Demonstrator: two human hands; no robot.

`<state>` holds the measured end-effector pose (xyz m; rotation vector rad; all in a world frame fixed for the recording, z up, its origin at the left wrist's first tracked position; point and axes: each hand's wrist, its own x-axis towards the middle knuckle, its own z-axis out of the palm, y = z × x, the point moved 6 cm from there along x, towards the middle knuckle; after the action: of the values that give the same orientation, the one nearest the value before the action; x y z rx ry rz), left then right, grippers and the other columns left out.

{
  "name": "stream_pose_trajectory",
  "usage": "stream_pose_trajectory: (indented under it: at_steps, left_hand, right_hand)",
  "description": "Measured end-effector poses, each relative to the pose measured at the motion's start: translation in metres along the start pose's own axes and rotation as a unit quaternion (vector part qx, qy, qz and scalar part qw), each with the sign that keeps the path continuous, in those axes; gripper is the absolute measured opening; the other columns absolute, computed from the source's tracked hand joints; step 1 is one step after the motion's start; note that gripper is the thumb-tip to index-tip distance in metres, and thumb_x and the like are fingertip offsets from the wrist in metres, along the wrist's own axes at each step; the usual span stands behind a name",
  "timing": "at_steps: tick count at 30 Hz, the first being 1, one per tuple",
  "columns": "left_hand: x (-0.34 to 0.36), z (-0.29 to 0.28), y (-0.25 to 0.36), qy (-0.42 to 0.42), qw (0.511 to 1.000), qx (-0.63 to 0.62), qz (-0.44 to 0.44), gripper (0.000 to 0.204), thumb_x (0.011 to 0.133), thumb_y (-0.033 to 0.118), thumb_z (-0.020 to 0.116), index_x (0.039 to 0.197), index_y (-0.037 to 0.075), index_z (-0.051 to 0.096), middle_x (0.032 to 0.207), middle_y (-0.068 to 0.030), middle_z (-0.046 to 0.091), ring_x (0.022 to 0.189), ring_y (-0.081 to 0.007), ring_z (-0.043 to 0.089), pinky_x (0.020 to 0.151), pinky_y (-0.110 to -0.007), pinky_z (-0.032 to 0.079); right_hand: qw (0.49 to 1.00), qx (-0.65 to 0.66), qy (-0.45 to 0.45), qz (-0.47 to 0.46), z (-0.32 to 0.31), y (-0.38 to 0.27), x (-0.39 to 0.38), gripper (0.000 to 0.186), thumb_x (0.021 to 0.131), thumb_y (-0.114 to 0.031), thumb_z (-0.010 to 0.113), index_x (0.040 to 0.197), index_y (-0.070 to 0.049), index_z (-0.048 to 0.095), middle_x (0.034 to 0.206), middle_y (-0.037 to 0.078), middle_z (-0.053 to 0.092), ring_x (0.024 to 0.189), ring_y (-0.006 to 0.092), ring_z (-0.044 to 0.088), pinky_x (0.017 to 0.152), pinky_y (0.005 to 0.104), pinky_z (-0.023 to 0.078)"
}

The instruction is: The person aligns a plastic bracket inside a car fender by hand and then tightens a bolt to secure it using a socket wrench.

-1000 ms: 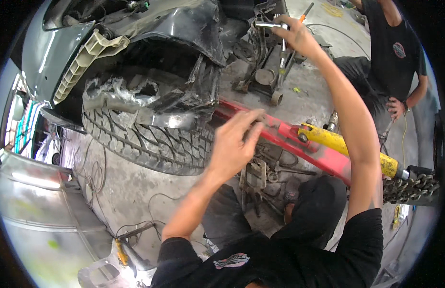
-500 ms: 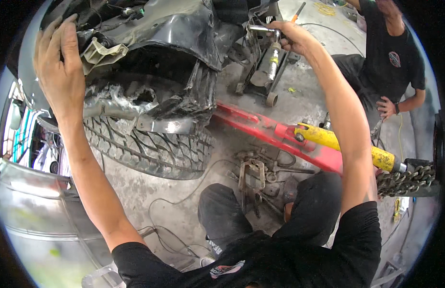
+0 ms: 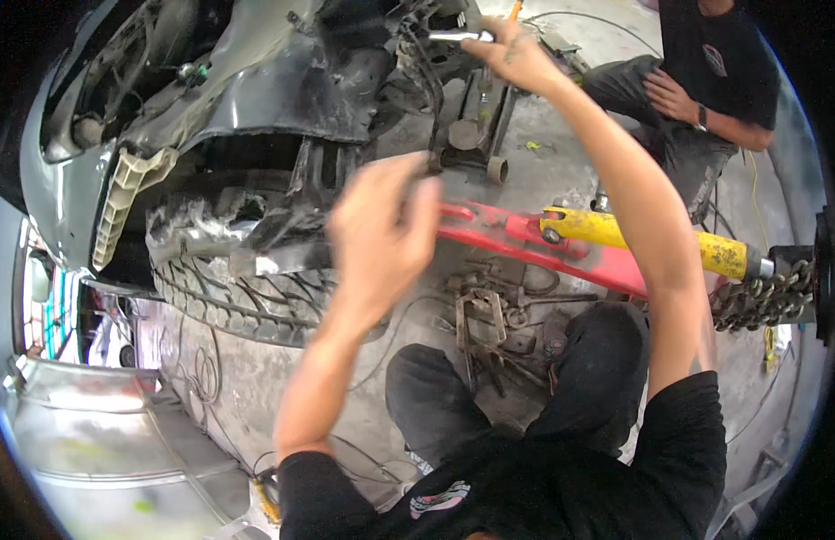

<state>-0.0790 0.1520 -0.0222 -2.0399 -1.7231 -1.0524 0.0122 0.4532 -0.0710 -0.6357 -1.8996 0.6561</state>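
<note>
- My right hand [image 3: 516, 56] is stretched far up to the crumpled front of the grey car, its fingers wrapped round the shiny chrome ratchet handle [image 3: 455, 36], which pokes out to the left of my fist into the tangle of bent metal there. I judge the arm is straight because the fastener sits deep and high, so I need the reach.
- My left hand [image 3: 381, 229] hangs in mid-air in front of the wheel arch, blurred, fingers loosely curled and half open. It grips nothing that I can make out, and touches nothing.
- Just behind that hand lies the knobbly black tyre [image 3: 242, 301], with the torn dark grey fender [image 3: 282, 90] buckled over it and a cream plastic ribbed bracket [image 3: 121, 198] hanging bare at the left, where the outer skin is gone.
- A long red steel pulling beam [image 3: 516, 238] runs across the concrete floor [image 3: 561, 171] from under the car toward my right; the yellow hydraulic cylinder [image 3: 651, 238] is pinned to it and a heavy steel chain [image 3: 764, 301] trails off its end.
- A small grey floor jack [image 3: 476, 126] stands beneath the ratchet, near the front of the car.
- Rusty clamps and loose tools [image 3: 489, 324] lie on the floor between my knees — close by for grabbing.
- Another person in a black shirt [image 3: 714, 63] crouches beyond, well apart from my hands.
</note>
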Motion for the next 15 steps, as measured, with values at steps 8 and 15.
stream_pose_trajectory:
  at_steps: [8, 15]
  left_hand:
    - [0.081, 0.158, -0.153, 0.083, 0.952, -0.076, -0.283, 0.06, 0.095, 0.042, 0.066, 0.099, -0.017, 0.067, 0.098, -0.0399, 0.067, 0.1, -0.0559, 0.065, 0.09, -0.055, 0.05]
    - [0.091, 0.16, -0.174, 0.079, 0.954, 0.066, -0.283, 0.055, 0.094, 0.038, 0.063, 0.08, -0.015, 0.071, 0.083, -0.0379, 0.067, 0.089, -0.0534, 0.068, 0.084, -0.057, 0.051]
  right_hand:
    - [0.996, -0.032, 0.08, -0.019, 0.012, -0.012, -0.035, 0.03, 0.095, -0.028, 0.069, 0.106, -0.001, 0.065, 0.079, 0.021, 0.068, 0.081, 0.0423, 0.067, 0.074, 0.0511, 0.051]
    - [0.995, 0.007, 0.102, -0.02, 0.026, 0.022, -0.06, 0.026, 0.097, -0.027, 0.069, 0.107, -0.004, 0.065, 0.071, 0.017, 0.064, 0.068, 0.0332, 0.066, 0.065, 0.0442, 0.048]
